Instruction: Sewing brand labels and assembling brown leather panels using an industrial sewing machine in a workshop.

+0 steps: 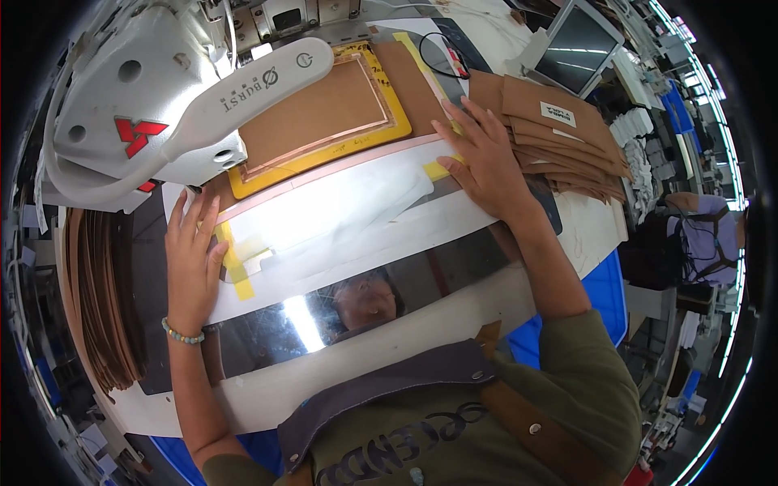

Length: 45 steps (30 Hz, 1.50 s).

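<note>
My left hand [192,263] lies on the left end of a white sheet [324,219] with yellow tape at its ends, fingers stretched out and nothing gripped. At the sheet's right end, my right hand [489,166] rests with fingers spread over the yellow tape and the edge of a brown fabric piece [399,81]. A yellow frame [399,121] lies on the brown fabric just beyond the sheet. A pinkish strip [324,172] runs between the frame and the sheet. What lies under my palms is hidden.
The white sewing machine head [121,97] with a grey lamp [267,77] overhangs the far left. Brown pieces are stacked at left [97,300] and right [559,134]. A screen [577,49] stands far right. A shiny plate [438,279] lies nearest me; another person [705,235] is at right.
</note>
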Motion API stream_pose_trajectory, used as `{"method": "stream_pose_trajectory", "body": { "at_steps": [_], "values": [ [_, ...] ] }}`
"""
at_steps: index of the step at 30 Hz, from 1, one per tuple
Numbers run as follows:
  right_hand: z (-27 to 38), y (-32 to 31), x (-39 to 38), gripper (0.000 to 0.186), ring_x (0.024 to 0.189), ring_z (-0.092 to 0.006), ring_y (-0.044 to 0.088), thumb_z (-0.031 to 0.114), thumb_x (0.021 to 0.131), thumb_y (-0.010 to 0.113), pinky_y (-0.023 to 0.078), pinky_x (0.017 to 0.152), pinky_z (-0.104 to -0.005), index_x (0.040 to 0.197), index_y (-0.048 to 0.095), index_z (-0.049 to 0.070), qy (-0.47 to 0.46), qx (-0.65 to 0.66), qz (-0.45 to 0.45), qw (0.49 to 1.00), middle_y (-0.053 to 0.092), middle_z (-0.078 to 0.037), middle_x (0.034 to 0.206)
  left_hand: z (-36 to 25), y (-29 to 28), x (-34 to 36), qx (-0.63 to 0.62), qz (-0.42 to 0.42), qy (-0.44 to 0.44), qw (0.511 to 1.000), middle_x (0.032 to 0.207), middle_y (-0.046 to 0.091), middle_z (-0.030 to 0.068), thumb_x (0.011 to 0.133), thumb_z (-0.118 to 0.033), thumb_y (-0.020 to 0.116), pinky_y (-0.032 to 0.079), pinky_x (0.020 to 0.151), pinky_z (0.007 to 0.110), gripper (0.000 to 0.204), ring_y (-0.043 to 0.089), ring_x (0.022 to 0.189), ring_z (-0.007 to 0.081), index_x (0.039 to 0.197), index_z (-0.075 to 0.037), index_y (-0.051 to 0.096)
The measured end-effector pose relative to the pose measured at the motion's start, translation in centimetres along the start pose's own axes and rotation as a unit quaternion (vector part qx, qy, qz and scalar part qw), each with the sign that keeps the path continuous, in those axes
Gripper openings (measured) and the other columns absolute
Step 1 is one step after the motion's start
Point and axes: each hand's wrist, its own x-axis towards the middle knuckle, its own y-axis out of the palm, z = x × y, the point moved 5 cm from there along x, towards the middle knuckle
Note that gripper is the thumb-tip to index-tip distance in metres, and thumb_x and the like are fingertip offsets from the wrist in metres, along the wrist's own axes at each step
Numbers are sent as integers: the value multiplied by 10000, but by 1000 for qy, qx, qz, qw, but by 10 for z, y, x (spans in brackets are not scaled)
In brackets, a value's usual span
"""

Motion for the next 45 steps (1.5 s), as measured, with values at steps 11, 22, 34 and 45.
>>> {"method": "stream_pose_trajectory", "body": {
  "at_steps": [11,22,34,45],
  "values": [
    [4,0,4,493,1581,-342,285,398,1109,485,199,1289,-524,1500,610,125,-5,-18,38,999,413,-115,1671,12,-14,-8,-25,-119,-7,993,1594,529,138,961,-221,725,374,1209,498,460,422,1506,391,1405,-102,691],
    [2,2,3,485,1582,-342,283,402,1120,464,208,1287,-504,1508,609,150,3,-17,48,999,414,-99,1676,7,-9,-9,17,-66,6,998,1594,528,136,930,-306,773,406,1184,480,467,448,1500,355,1354,-115,728],
    [5,-4,7,455,1572,-334,309,349,1096,539,240,1273,-497,1481,628,124,-9,13,12,1000,450,-97,1651,8,-9,-4,-35,-78,30,996,1546,568,143,931,-234,765,437,1166,457,398,509,1441,354,1299,-81,746],
    [83,-104,-144,313,1083,-376,717,213,1042,615,554,957,-443,1231,735,-6,18,403,255,879,762,-163,1158,6,-30,-12,-33,-201,102,974,1239,748,144,985,-15,684,548,1011,387,253,719,1151,300,1232,-6,739]
  ]
}}
